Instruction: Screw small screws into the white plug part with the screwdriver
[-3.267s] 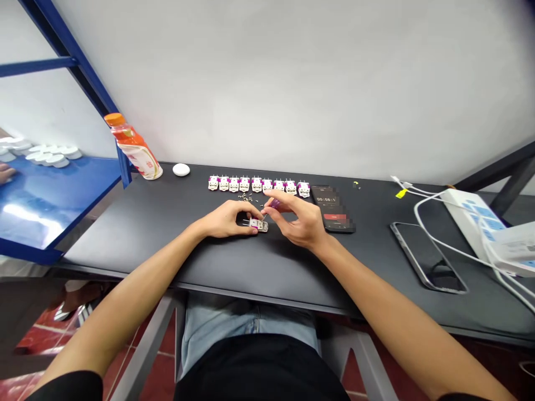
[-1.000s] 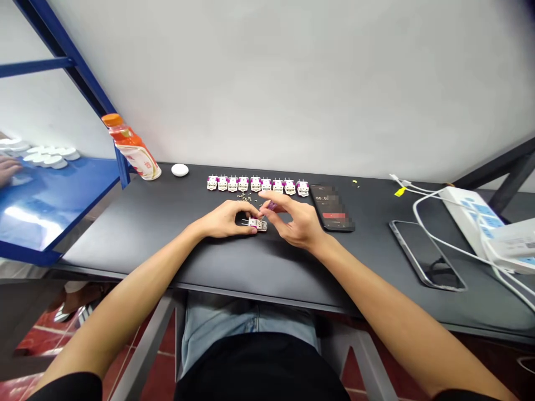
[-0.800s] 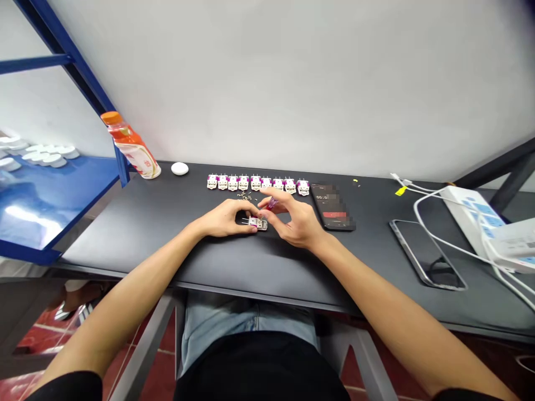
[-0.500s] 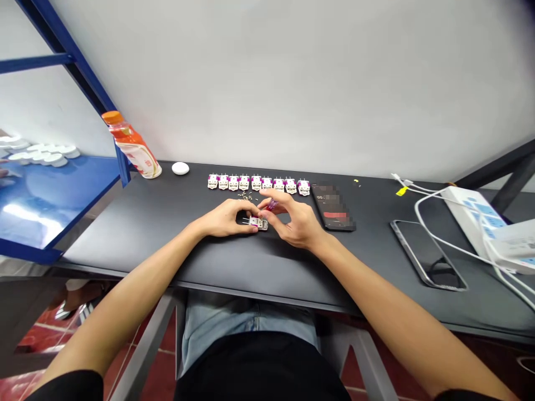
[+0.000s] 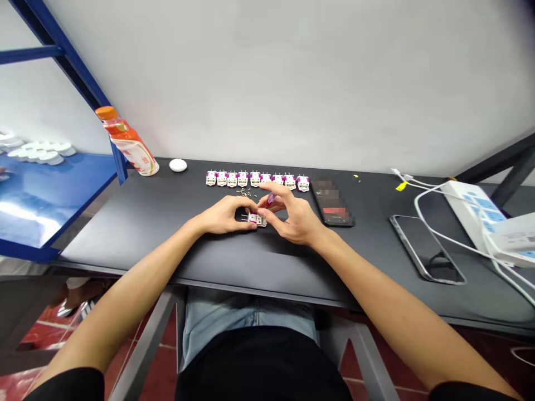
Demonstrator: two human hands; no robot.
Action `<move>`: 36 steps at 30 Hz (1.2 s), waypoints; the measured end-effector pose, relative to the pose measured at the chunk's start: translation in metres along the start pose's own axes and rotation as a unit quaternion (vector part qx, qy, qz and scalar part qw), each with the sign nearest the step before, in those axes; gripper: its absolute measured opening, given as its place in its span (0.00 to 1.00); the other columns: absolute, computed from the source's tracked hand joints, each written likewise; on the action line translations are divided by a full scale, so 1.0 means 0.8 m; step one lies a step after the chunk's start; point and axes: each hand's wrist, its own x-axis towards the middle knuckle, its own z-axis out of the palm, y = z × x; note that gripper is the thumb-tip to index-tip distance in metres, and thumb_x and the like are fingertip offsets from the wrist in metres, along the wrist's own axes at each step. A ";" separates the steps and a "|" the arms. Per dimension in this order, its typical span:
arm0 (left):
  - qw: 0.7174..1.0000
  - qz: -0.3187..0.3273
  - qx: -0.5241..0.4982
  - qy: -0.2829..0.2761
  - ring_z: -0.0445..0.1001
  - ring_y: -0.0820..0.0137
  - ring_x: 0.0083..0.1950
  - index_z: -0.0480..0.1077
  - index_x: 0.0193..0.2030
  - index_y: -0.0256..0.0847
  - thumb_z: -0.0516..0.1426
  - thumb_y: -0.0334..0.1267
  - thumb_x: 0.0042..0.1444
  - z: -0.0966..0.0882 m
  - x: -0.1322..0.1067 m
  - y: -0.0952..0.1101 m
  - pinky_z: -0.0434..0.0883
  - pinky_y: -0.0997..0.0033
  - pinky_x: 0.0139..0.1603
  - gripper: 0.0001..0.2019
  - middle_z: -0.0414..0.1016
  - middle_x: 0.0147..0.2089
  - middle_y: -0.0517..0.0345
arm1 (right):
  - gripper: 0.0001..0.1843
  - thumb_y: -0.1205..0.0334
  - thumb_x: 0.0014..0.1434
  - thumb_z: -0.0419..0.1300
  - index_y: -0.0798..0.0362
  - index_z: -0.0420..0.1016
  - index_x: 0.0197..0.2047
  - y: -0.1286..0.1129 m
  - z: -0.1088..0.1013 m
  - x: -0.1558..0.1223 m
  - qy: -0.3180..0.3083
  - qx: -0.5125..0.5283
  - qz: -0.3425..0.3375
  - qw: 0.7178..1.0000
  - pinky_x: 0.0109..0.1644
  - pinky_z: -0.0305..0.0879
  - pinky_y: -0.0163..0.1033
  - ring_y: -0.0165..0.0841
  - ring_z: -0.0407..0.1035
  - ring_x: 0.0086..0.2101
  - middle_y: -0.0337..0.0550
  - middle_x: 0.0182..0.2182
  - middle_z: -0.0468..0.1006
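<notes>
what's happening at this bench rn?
A person seated at the black table is working on a small white plug part. The left hand pins it to the table; the right hand holds a small pink-handled screwdriver to it. A row of similar parts sits behind, with loose screws.

- The label on the orange-capped bottle [image 5: 127, 143] at the far left of my desk carries red print, too small and tilted for me to read.
- The screen of the phone [image 5: 333, 203] just right of my hands is blurred over; I can make out no digits on it.
- The blue markings on the white power strip [image 5: 480, 218] at the right are too small to read.
- Nothing else here bears legible writing.
</notes>
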 end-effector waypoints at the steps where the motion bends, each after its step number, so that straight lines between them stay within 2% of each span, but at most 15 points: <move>1: 1.000 -0.001 -0.002 0.000 0.80 0.63 0.47 0.81 0.49 0.40 0.68 0.51 0.64 0.000 0.000 0.000 0.73 0.65 0.53 0.16 0.86 0.48 0.55 | 0.30 0.56 0.76 0.62 0.40 0.60 0.76 0.000 0.000 0.000 -0.003 0.002 0.005 1.000 0.52 0.89 0.46 0.37 0.87 0.43 0.45 0.55 0.86; 4: 1.000 0.001 -0.002 -0.001 0.79 0.64 0.46 0.80 0.48 0.40 0.68 0.51 0.64 0.000 0.000 0.000 0.72 0.66 0.51 0.16 0.85 0.47 0.56 | 0.31 0.56 0.76 0.62 0.40 0.59 0.77 0.000 -0.001 0.000 -0.010 0.010 0.015 1.000 0.52 0.88 0.46 0.37 0.87 0.42 0.42 0.49 0.85; 7: 1.000 -0.001 0.000 0.000 0.79 0.64 0.47 0.80 0.49 0.40 0.68 0.51 0.64 0.000 -0.001 -0.001 0.71 0.66 0.51 0.17 0.84 0.47 0.56 | 0.32 0.57 0.75 0.63 0.39 0.58 0.77 -0.001 -0.001 0.000 -0.017 0.016 0.021 1.000 0.51 0.87 0.46 0.36 0.86 0.41 0.41 0.47 0.84; 17: 1.000 0.003 -0.002 -0.003 0.79 0.64 0.48 0.79 0.49 0.40 0.68 0.52 0.65 0.000 -0.001 0.000 0.71 0.66 0.52 0.17 0.84 0.47 0.56 | 0.33 0.57 0.75 0.62 0.39 0.56 0.77 -0.003 -0.004 0.001 -0.036 0.019 0.031 0.999 0.48 0.87 0.46 0.37 0.86 0.41 0.42 0.47 0.83; 21: 1.000 0.002 0.001 -0.003 0.79 0.64 0.48 0.79 0.49 0.40 0.68 0.52 0.65 0.000 -0.001 0.000 0.71 0.65 0.51 0.17 0.84 0.47 0.55 | 0.33 0.57 0.75 0.62 0.39 0.55 0.78 -0.002 -0.004 0.001 -0.041 0.019 0.030 0.999 0.45 0.87 0.44 0.39 0.86 0.43 0.43 0.47 0.83; 36: 1.000 0.013 0.005 -0.007 0.78 0.63 0.47 0.79 0.49 0.41 0.67 0.52 0.65 0.000 0.000 -0.001 0.71 0.65 0.51 0.16 0.84 0.47 0.56 | 0.34 0.57 0.75 0.60 0.38 0.54 0.78 -0.004 -0.005 0.001 -0.052 0.027 0.036 0.998 0.45 0.88 0.45 0.38 0.86 0.41 0.43 0.48 0.83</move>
